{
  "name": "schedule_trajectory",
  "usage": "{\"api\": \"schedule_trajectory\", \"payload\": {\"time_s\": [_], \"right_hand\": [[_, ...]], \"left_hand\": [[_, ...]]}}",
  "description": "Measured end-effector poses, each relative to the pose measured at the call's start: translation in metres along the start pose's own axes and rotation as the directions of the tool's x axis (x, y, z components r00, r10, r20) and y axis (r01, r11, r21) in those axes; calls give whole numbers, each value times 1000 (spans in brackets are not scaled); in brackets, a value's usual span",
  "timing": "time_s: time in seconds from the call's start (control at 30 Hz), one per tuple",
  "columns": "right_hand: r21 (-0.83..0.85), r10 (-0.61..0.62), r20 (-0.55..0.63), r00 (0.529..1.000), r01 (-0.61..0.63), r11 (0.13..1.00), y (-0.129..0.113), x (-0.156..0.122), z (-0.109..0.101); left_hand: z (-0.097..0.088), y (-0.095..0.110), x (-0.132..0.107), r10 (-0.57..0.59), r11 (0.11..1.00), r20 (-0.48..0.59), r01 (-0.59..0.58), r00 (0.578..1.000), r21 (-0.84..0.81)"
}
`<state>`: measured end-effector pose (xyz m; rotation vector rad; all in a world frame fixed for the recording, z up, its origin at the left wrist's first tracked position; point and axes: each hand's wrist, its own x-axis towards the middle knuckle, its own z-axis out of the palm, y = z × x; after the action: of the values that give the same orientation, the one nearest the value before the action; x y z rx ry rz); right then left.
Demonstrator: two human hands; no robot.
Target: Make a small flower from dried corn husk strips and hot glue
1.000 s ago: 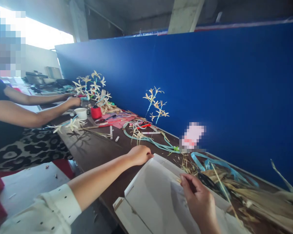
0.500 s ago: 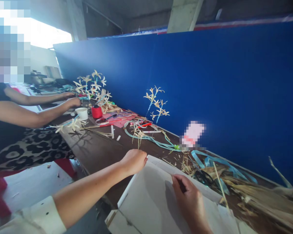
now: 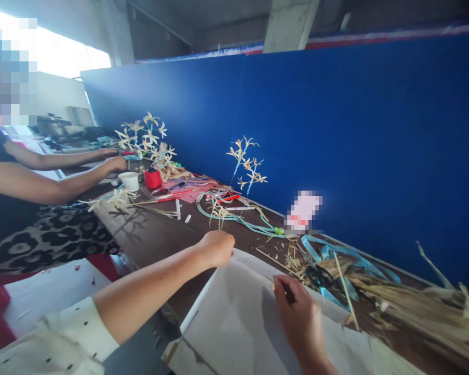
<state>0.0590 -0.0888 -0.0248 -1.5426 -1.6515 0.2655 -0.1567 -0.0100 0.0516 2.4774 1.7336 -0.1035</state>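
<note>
My left hand (image 3: 218,249) is closed, at the far-left corner of a white cardboard sheet (image 3: 226,317); its fingertips are hidden. Just beyond it stands a small pale flower (image 3: 219,211), its thin stems running down behind the hand; I cannot tell whether they are held. My right hand (image 3: 299,307) hovers over the cardboard with thumb and forefinger pinched. A tiny yellowish bit shows at those fingertips, too small to name. A shadow from this hand falls on the board.
Blue-stemmed flowers (image 3: 246,161) stand against a blue partition (image 3: 355,130). Pale blue tubing (image 3: 238,221), scissors (image 3: 318,275), blue ribbon (image 3: 359,260) and dry husks (image 3: 410,307) lie along the table. A co-worker's hands (image 3: 115,162) work at left, near a white cup (image 3: 128,180) and red thread spool (image 3: 152,178).
The view has shifted slightly. My left hand has moved a little farther out, towards the small flower. My right hand keeps its pinch, nearly in the same place.
</note>
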Motion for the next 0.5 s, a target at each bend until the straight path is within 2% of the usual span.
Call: {"api": "schedule_trajectory", "payload": {"time_s": [0.23,0.33,0.4,0.5], "right_hand": [[-31,99,-176,979,-106,994,16,14,-9],[-52,178,-233,956,-195,979,22,18,-15],[-54,211,-257,943,-231,971,23,19,-17],[-53,224,-274,935,-247,968,25,20,-18]], "left_hand": [[-9,12,11,-33,996,28,31,999,78],[-18,21,18,-33,995,-11,34,999,91],[-23,30,27,8,997,-74,-2,997,74],[-27,47,45,108,993,-100,-103,989,56]]}}
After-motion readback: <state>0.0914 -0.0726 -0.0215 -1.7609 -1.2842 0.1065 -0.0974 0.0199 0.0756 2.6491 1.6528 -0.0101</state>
